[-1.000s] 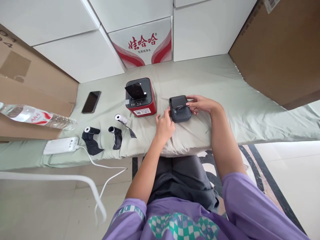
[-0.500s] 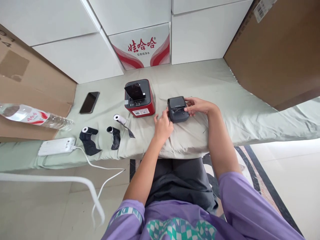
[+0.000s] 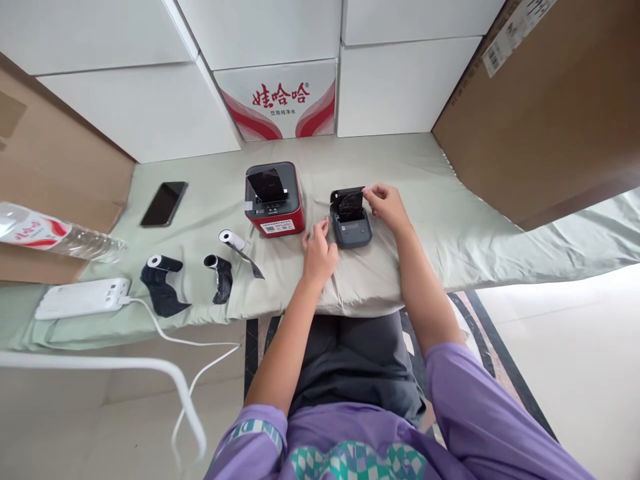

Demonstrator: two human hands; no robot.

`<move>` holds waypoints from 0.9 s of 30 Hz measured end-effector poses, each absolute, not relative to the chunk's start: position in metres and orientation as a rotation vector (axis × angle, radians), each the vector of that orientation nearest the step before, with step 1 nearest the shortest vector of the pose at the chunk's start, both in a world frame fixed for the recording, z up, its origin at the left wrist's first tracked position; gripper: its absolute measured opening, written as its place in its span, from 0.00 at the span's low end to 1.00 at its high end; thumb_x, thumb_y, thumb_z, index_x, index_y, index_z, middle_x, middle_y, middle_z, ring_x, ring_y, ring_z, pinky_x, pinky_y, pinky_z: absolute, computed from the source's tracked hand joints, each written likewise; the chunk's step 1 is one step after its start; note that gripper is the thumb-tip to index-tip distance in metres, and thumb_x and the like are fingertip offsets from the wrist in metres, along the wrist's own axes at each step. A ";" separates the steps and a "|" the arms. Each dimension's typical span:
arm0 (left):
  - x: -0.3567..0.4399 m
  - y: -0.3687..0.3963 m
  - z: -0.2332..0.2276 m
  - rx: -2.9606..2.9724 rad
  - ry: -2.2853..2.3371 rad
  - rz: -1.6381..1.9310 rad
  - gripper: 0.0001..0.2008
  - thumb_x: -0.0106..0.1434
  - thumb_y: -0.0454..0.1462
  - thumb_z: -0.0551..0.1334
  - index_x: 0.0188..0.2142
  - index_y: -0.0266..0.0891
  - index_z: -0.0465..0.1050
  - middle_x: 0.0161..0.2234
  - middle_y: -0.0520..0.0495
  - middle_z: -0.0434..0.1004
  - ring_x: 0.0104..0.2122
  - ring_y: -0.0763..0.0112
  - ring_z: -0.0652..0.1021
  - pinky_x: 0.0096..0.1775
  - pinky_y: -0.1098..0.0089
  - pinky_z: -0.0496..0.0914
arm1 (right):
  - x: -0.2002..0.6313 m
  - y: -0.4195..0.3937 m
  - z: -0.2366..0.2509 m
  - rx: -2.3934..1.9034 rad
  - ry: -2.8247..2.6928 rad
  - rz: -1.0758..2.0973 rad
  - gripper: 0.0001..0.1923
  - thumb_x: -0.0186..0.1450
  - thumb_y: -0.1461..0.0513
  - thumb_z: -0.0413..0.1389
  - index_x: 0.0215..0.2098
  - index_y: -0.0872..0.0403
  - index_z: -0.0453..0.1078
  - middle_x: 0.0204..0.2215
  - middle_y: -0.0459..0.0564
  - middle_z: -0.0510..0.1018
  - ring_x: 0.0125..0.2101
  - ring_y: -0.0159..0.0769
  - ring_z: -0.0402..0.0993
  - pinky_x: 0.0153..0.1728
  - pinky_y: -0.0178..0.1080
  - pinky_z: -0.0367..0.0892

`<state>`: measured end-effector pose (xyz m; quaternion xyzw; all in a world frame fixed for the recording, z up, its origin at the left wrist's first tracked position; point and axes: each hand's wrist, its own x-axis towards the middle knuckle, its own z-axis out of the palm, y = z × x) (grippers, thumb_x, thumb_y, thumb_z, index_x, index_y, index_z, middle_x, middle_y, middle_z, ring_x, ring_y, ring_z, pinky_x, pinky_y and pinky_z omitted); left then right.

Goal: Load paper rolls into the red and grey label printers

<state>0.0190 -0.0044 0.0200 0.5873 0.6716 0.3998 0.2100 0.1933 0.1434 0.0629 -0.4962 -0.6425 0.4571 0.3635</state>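
Note:
A small dark grey label printer (image 3: 353,233) sits on the cloth-covered surface with its lid (image 3: 345,191) raised. Inside the opening stands a glossy black paper strip (image 3: 351,204). My right hand (image 3: 387,205) pinches at the strip's upper right corner, close by the lid. My left hand (image 3: 319,252) rests at the printer's left side, fingers apart and nothing in them; whether a fingertip touches the casing is hard to see. Left of that stands a red and black printer (image 3: 283,220) with a black sheet (image 3: 269,185) sticking up from its top.
Paper rolls with black tails lie to the left: one white (image 3: 231,239), others dark (image 3: 167,264), (image 3: 220,270). Beyond are a phone (image 3: 164,204), a power bank (image 3: 83,298) with a white cable, and a water bottle (image 3: 60,233). White boxes (image 3: 280,100) and brown cartons (image 3: 555,113) wall the back.
The printer's lid has come up, showing the black strip within. My right hand has moved from the casing's right side up to the strip's corner. My left hand stays beside the printer.

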 end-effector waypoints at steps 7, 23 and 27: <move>0.018 -0.006 0.020 1.564 1.846 1.190 0.29 0.60 0.25 0.55 0.60 0.43 0.62 0.70 0.35 0.70 0.72 0.57 0.68 0.72 0.44 0.55 | 0.181 0.135 0.063 -1.174 -1.807 0.846 0.11 0.67 0.56 0.62 0.39 0.54 0.83 0.33 0.47 0.73 0.34 0.35 0.67 0.41 0.37 0.67; 0.019 -0.005 0.024 1.555 1.862 1.192 0.27 0.61 0.24 0.58 0.59 0.43 0.63 0.68 0.34 0.73 0.70 0.54 0.71 0.70 0.42 0.58 | 0.150 0.131 0.112 -1.707 -2.682 0.375 0.18 0.63 0.65 0.67 0.52 0.50 0.80 0.55 0.59 0.71 0.44 0.47 0.76 0.43 0.43 0.71; 0.019 -0.003 0.023 1.550 1.865 1.191 0.27 0.61 0.24 0.58 0.58 0.43 0.63 0.68 0.33 0.73 0.70 0.54 0.72 0.70 0.43 0.58 | 0.158 0.131 0.109 -1.555 -2.684 0.395 0.17 0.65 0.66 0.64 0.53 0.53 0.76 0.55 0.59 0.70 0.48 0.48 0.74 0.45 0.43 0.70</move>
